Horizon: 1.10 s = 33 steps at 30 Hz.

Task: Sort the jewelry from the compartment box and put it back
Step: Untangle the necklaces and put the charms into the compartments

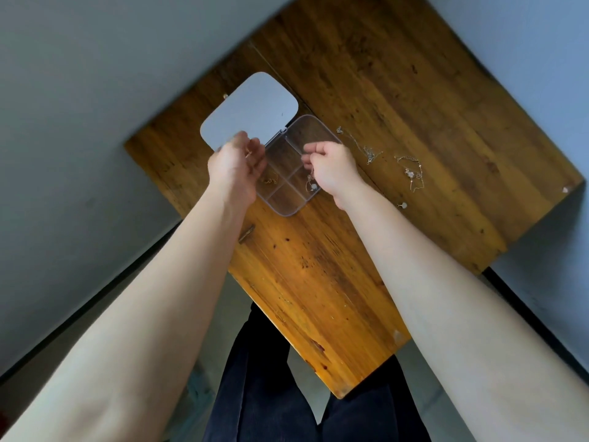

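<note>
A clear compartment box (288, 209) lies open on the wooden table (318, 266), its lid (250, 106) folded back to the far left. My left hand (237, 164) hovers over the box's left side, fingers pinched on a thin gold piece. My right hand (331, 167) is over the right side, pinching a fine chain (310, 180) with a pale pendant that hangs into a compartment. A small gold piece (269, 180) lies in a left compartment. On the table to the right lie a silver necklace (363, 146), a flower-charm bracelet (411, 172) and a small pale earring (402, 205).
The table stands against grey walls, its edges close on the left and right. My dark trousers (271, 393) show below the near table edge.
</note>
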Motion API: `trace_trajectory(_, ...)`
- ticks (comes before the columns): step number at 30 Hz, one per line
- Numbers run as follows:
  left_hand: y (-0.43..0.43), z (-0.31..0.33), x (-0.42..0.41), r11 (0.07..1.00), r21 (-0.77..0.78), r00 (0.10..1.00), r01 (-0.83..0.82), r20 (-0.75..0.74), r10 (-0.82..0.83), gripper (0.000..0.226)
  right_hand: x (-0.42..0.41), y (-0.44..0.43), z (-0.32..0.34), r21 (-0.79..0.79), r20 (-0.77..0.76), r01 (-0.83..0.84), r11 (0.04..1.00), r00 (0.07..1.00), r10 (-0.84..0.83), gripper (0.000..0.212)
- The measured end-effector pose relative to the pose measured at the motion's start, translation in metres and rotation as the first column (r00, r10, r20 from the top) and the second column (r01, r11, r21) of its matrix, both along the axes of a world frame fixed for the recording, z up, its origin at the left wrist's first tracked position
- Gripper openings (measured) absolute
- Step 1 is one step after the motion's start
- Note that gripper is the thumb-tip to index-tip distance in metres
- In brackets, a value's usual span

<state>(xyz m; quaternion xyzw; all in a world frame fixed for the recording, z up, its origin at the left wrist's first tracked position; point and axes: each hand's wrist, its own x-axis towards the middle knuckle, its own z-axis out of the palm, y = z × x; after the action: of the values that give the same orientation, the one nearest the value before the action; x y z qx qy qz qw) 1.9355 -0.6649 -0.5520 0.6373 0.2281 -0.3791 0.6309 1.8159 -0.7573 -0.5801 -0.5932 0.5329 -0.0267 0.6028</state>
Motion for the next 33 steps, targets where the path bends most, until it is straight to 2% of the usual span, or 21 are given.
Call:
trace_trajectory(3, 0.008, -0.016, -0.005, 0.952, 0.222, 0.966, 0.21, 0.105, -0.238, 0.009, -0.006, 0.002, -0.005, -0.179, -0.165, -0.26, 0.949, 0.959, 0.231, 0.03)
trace_trajectory(6, 0.013, -0.025, -0.008, 0.871, 0.37, 0.884, 0.322, 0.212, -0.417, 0.016, -0.007, 0.004, -0.005, -0.277, -0.244, -0.421, 0.864, 0.9, 0.361, 0.032)
trace_trajectory(10, 0.006, -0.026, -0.011, 0.743, 0.541, 0.758, 0.394, 0.267, -0.596, 0.015, -0.007, 0.007, -0.004, -0.31, -0.32, -0.527, 0.792, 0.842, 0.435, 0.035)
trace_trajectory(16, 0.005, -0.02, -0.019, 0.556, 0.706, 0.533, 0.437, 0.295, -0.793, 0.031, -0.026, 0.002, 0.006, -0.404, -0.392, -0.611, 0.68, 0.788, 0.475, 0.033)
trace_trajectory(19, 0.005, -0.018, -0.03, 0.523, 0.744, 0.452, 0.415, 0.33, -0.829, 0.035, -0.051, -0.003, 0.004, -0.514, -0.297, -0.512, 0.689, 0.859, 0.417, 0.028)
trace_trajectory(22, 0.002, -0.018, -0.046, 0.52, 0.732, 0.356, 0.44, 0.389, -0.85, 0.033, -0.091, -0.01, -0.01, -0.562, -0.241, -0.341, 0.754, 0.939, 0.245, 0.023)
trace_trajectory(24, -0.004, -0.019, -0.063, 0.529, 0.709, 0.253, 0.466, 0.466, -0.848, 0.025, -0.121, -0.014, -0.024, -0.553, -0.276, -0.248, 0.795, 0.955, 0.105, 0.023)
trace_trajectory(27, -0.018, -0.025, -0.09, 0.538, 0.678, 0.119, 0.5, 0.561, -0.819, 0.019, -0.158, -0.021, -0.044, -0.561, -0.363, -0.177, 0.808, 0.931, -0.048, 0.024)
trace_trajectory(30, -0.03, -0.036, -0.115, 0.454, 0.687, -0.044, 0.568, 0.576, -0.816, 0.019, -0.182, -0.02, -0.055, -0.574, -0.413, -0.167, 0.802, 0.904, -0.107, 0.03)
trace_trajectory(33, -0.035, -0.051, -0.134, 0.326, 0.727, -0.191, 0.604, 0.529, -0.827, 0.024, -0.195, -0.021, -0.062, -0.592, -0.42, -0.168, 0.788, 0.899, -0.124, 0.036)
